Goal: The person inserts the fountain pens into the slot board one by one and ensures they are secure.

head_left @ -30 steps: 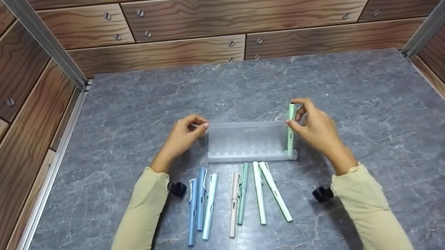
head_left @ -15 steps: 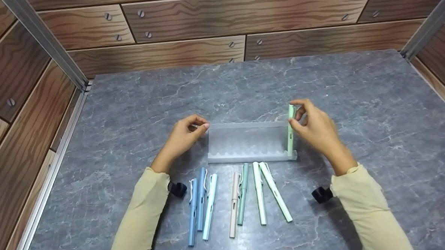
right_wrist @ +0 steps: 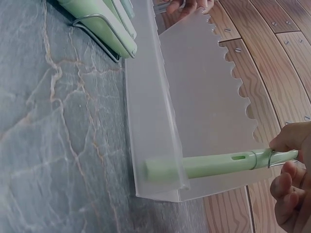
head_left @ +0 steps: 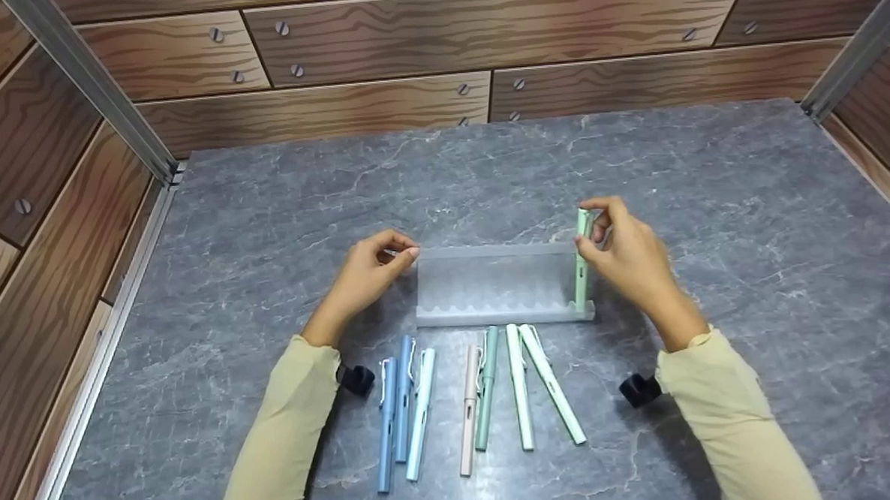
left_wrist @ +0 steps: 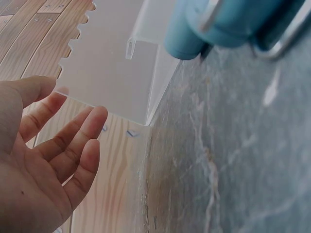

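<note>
Wood-print walls (head_left: 379, 44) behind a grey marbled worktop (head_left: 267, 205), clear rack (head_left: 496, 278) sitting on it. Person's left hand (head_left: 367, 271) is pinching the rack's far left corner, right hand (head_left: 631, 254) is pinching a mint pen (head_left: 581, 278) near its top, foot tucked behind the near lip (head_left: 502, 313), right end. Seven loose pens (head_left: 469, 420) lie on the near side.

Bright, even light, soft shadows.
Glare whitens the tabletop (head_left: 489, 489) low in the head view; in the left wrist view, close blue pens (left_wrist: 233, 29) blur.
</note>
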`<act>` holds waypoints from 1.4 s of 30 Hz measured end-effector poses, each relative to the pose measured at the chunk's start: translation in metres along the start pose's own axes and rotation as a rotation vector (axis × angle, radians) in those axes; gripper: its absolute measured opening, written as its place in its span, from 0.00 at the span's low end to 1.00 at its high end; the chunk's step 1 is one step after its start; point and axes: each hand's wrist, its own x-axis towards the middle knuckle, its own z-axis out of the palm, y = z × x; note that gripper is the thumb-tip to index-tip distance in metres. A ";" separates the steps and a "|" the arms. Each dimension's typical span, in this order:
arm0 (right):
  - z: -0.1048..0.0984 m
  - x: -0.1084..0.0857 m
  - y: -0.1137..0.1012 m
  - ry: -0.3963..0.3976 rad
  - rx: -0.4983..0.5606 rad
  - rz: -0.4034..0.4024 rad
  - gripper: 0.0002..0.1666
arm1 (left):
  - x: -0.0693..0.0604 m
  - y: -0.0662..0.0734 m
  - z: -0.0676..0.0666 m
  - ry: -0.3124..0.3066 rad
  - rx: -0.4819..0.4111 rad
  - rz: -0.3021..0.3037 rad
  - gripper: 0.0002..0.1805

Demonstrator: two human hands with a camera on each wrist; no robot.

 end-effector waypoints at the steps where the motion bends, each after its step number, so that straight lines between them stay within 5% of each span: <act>1: 0.000 0.000 0.000 -0.002 0.001 0.000 0.24 | 0.000 0.000 0.000 0.000 -0.003 0.001 0.09; 13: -0.008 -0.017 -0.004 -0.002 0.097 -0.027 0.30 | 0.000 0.000 0.000 0.002 0.023 0.002 0.09; 31: -0.010 -0.051 -0.023 -0.444 0.137 -0.091 0.31 | -0.001 0.001 -0.001 -0.010 0.011 -0.005 0.10; 42: -0.003 -0.066 -0.025 -0.640 0.004 -0.174 0.27 | -0.001 0.002 -0.001 -0.020 -0.017 -0.034 0.10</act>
